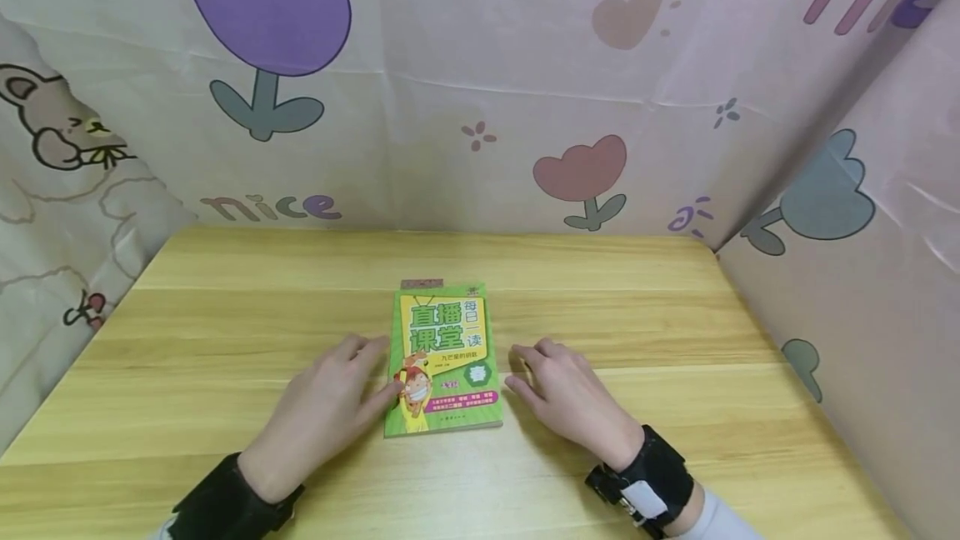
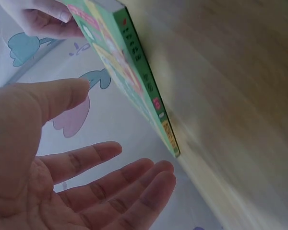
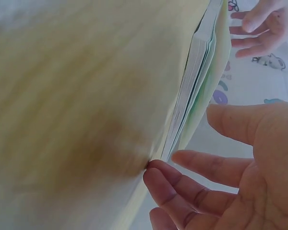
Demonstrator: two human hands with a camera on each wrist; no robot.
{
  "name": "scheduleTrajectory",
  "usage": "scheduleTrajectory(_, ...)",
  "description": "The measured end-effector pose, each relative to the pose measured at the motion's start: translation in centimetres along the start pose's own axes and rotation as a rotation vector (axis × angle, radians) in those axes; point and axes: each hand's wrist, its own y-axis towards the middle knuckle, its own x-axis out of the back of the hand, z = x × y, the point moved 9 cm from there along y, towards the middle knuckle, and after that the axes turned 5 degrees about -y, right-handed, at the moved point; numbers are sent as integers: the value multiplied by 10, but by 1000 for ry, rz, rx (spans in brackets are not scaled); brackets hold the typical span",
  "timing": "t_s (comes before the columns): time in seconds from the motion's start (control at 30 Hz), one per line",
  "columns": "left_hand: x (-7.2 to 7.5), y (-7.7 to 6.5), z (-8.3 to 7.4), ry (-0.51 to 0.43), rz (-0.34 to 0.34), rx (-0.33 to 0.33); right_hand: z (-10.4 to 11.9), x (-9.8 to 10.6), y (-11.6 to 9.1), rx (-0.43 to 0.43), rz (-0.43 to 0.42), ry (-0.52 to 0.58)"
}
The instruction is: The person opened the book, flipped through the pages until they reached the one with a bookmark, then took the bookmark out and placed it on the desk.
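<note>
A green and yellow book (image 1: 450, 365) with Chinese lettering and a cartoon child on its cover lies closed on the wooden table. My left hand (image 1: 330, 394) is beside its left edge, the thumb overlapping the cover's edge in the head view. In the left wrist view the fingers (image 2: 98, 189) spread loosely beside the green spine (image 2: 139, 62). To the right of the book is my right hand (image 1: 570, 398), its relaxed fingers a small gap from the cover in the head view. Its fingertips appear close by the white page edges (image 3: 187, 81) in the right wrist view.
A small brown patterned strip (image 1: 422, 282) shows at the book's top edge. The wooden tabletop (image 1: 225, 315) extends around the book. Printed cloth (image 1: 435, 107) with tulips hangs behind the table and along both sides. Black bands (image 1: 660, 473) are strapped on both wrists.
</note>
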Motion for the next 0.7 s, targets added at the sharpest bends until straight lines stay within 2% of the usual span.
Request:
scheduleTrajectory(0.37,-16,2,-13,-12,60,-27,5,-7,4,-8,51,102)
scheduleTrajectory(0.7,-29,1,-18,-25,152,-9,13,-7,7,39,61,117)
